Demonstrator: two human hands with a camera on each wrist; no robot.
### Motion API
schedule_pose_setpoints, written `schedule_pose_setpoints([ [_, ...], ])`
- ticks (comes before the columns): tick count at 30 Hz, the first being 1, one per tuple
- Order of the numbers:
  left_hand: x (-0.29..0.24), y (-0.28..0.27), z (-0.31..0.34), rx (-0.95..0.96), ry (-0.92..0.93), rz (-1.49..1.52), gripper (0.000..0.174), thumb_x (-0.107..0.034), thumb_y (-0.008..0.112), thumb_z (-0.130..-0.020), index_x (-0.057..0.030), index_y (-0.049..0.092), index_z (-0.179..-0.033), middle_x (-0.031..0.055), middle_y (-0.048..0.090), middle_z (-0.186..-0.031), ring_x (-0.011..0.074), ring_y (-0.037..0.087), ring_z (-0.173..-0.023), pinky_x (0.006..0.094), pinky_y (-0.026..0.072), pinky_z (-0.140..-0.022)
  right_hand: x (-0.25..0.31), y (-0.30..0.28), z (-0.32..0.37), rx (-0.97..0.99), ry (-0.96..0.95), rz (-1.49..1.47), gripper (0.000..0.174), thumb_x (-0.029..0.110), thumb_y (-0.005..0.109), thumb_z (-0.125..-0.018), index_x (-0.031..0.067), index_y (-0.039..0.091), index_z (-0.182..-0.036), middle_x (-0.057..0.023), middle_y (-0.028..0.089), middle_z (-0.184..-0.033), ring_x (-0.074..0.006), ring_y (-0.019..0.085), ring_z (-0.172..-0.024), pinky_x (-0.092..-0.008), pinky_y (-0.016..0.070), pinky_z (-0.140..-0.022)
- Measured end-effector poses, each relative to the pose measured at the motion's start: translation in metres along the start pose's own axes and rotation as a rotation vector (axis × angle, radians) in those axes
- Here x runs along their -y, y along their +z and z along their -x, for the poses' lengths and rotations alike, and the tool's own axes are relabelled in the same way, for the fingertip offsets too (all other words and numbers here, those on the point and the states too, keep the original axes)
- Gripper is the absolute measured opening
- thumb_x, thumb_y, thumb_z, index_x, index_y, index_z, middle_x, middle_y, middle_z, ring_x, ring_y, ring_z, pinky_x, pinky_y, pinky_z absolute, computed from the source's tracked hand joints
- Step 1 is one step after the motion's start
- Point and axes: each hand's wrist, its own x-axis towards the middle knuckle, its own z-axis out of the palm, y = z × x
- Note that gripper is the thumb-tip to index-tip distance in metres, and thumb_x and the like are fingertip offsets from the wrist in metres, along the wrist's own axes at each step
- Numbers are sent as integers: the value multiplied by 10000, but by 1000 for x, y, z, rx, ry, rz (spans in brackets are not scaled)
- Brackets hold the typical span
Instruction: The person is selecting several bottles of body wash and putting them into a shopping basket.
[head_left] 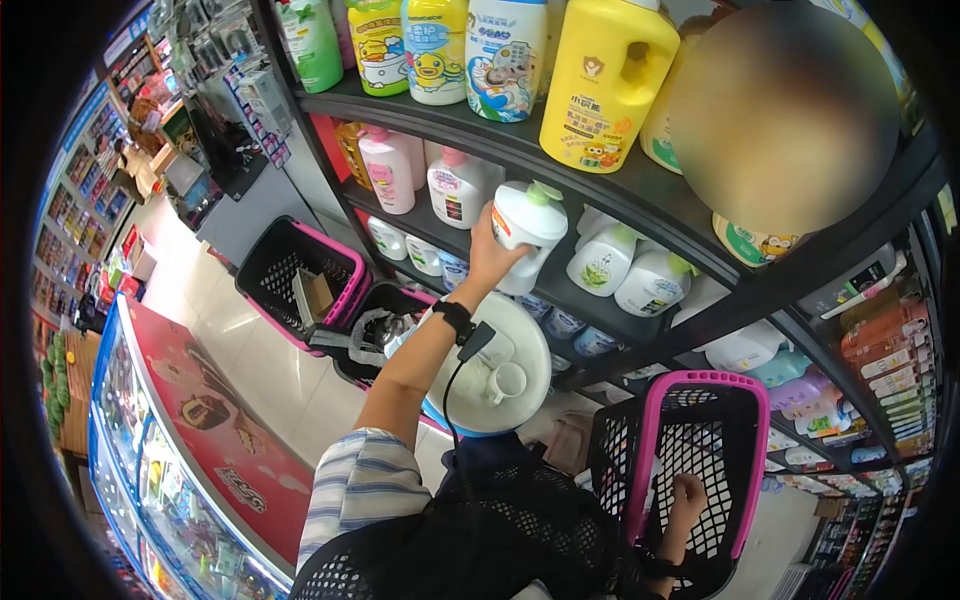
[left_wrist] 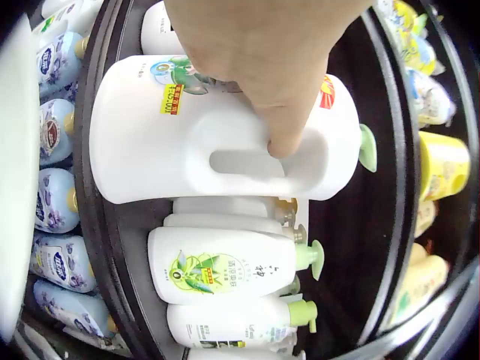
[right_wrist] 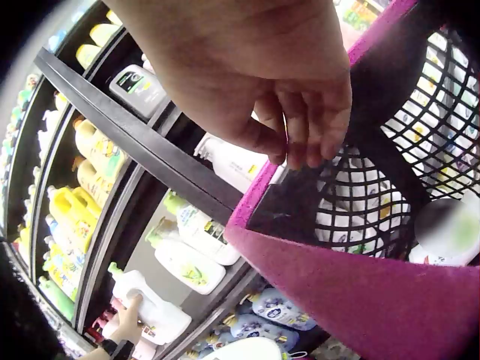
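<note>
My left hand [head_left: 492, 258] grips a large white bottle [head_left: 530, 222] with a pale green pump, at the middle shelf. In the left wrist view a thumb presses by the opening of its moulded handle, and part of its label is hidden by the hand. White pump bottles [left_wrist: 225, 262] with green leaf labels lie close beside it. My right hand [head_left: 686, 500] is over a black mesh basket [head_left: 665, 400] with a pink rim, fingers loosely curled and nothing in them. In the right wrist view its fingertips overlap the pink rim [right_wrist: 352, 289].
Below the left arm stands a round white basin [head_left: 535, 355] with a white mug [head_left: 506, 383] in it. Another pink-rimmed basket [head_left: 345, 265] stands on the floor to the left. Yellow jugs [head_left: 605, 90] line the upper shelf. A glass display counter [head_left: 150, 470] borders the aisle.
</note>
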Motion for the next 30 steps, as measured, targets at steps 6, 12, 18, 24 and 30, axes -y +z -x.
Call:
schedule_pose_setpoints([
  [6, 25, 40, -35, -70, 5, 122, 907, -164, 860, -591, 39, 366, -1324, 240, 533, -1207, 378, 512, -1122, 430, 418, -974, -3, 1, 4, 15, -8, 148, 77, -5, 572, -852, -10, 643, -882, -59, 648, -780, -108, 595, -722, -239, 442, -614],
  [12, 41, 63, -83, -49, 31, -99, 901, -192, 890, -585, 21, 380, -1296, 241, 510, -1181, 409, 513, -1109, 451, 429, -952, -10, -6, 9, 37, -8, 154, 92, -9, 569, -861, -10, 650, -905, -52, 648, -788, -104, 594, -728, -240, 455, -635],
  [18, 35, 95, -58, 17, -210, -574, 997, -368, 836, -632, 109, 320, -1339, 292, 395, -1331, 435, 399, -1224, 453, 346, -1037, -55, -44, 16, 233, 172, 253, 181, 82, 584, -868, -32, 659, -987, -94, 680, -859, -142, 619, -838, -287, 482, -766],
  [24, -74, 124, 108, 134, 169, 80, 461, -28, 627, -734, 33, 513, -1176, 225, 498, -1249, 386, 447, -1202, 439, 342, -1036, -114, -81, 13, 418, 344, 499, 283, 252, 664, -813, 29, 666, -986, -145, 684, -833, -264, 664, -726, -355, 515, -663],
  [30, -196, 172, 207, 1015, 509, 450, 138, -19, 585, -760, -59, 646, -877, 109, 633, -1048, 300, 597, -1024, 379, 471, -883, -200, -63, -38, 450, 312, 764, 299, 282, 640, -764, 30, 686, -917, -217, 669, -909, -400, 637, -902, -458, 510, -783],
])
